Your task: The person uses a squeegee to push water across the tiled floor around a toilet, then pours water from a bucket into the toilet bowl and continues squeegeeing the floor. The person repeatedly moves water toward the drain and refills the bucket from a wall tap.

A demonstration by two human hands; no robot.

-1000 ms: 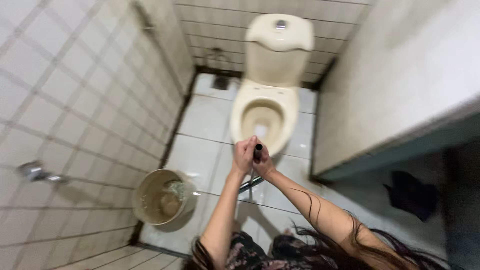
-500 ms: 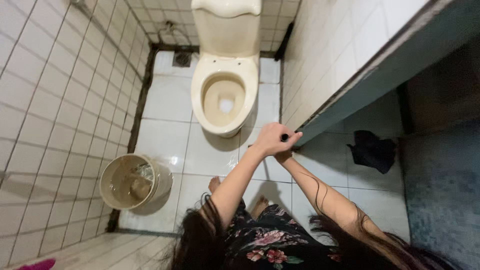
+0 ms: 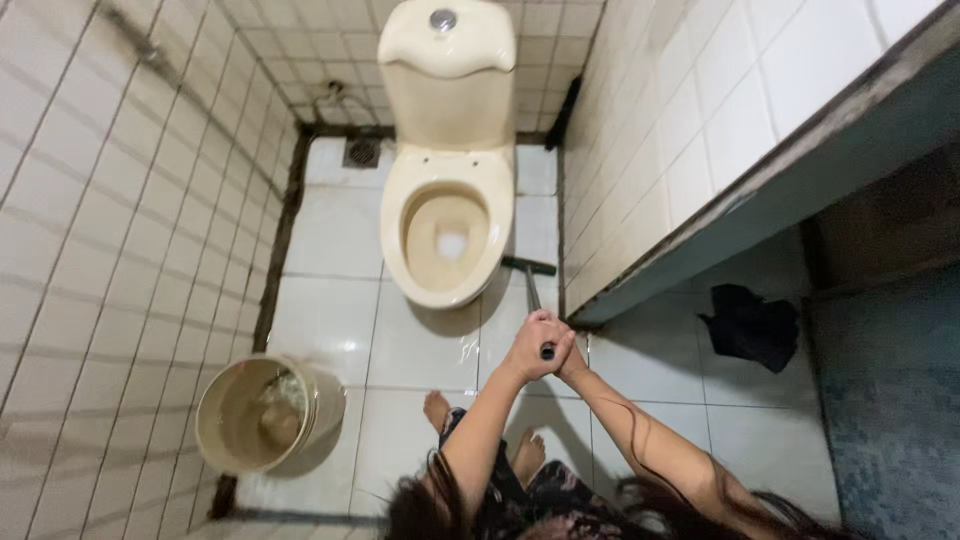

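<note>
Both hands meet at the top of a long dark-handled floor wiper [image 3: 533, 290], whose shaft runs away from the person to a short crossbar head resting on the white floor tiles [image 3: 330, 310] just right of the toilet [image 3: 447, 200] and close to the tiled partition wall [image 3: 660, 150]. The left hand [image 3: 533, 345] has its fingers [image 3: 548, 330] curled tight around the upper end of the handle, the black tip poking out just below the knuckles. The right hand [image 3: 570, 362] sits directly under and behind the left, mostly covered by it; it seems to be wrapped around the same handle, though its fingers are too hidden to be sure how firmly. The toilet's seat is down and the bowl is open to view. A round pale bucket [image 3: 262, 413] holding water stands on the floor near the left tiled wall, well apart from the hands. A dark cloth [image 3: 748, 325] lies crumpled on the floor to the right, beyond the partition. The person's bare feet [image 3: 437, 408] stand on the tiles below the hands.
</note>
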